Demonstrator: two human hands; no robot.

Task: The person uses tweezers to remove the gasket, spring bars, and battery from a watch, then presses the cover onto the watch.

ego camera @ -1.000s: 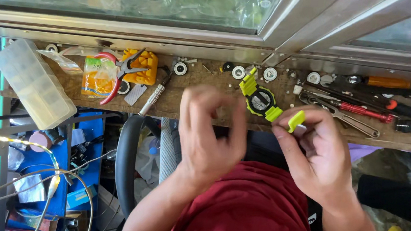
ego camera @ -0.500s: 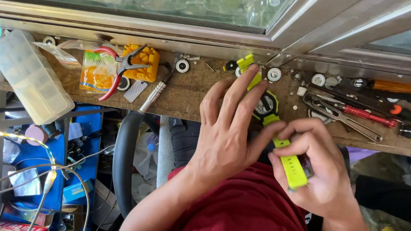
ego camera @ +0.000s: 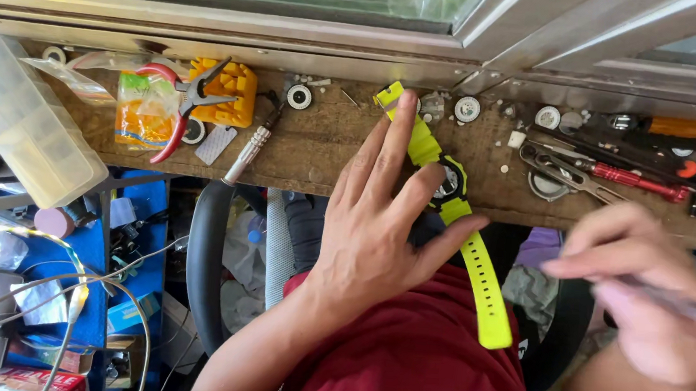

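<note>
On the wooden ledge [ego camera: 327, 147], near edge, middle: a wristwatch [ego camera: 450, 183] with a yellow-green strap lies face up, its upper strap running toward the window frame [ego camera: 361, 41], its lower strap hanging off the front edge over the red-clothed lap.
Left hand [ego camera: 379, 223]: flat on the watch, fingers spread, pinning the case and upper strap; not closed around it.
Right hand [ego camera: 656, 319]: off the ledge's right front, blurred, pinching a thin metal tool [ego camera: 682, 304].
Far left: red-handled pliers [ego camera: 180, 105] on a yellow block [ego camera: 227, 93]; a clear plastic box [ego camera: 27, 121] at the left end.
Far right: screwdrivers [ego camera: 635, 179] and small round parts.
Progress: watch steadied, tool in hand, tool not yet touching it; the work on the watch itself looks still ahead.
</note>
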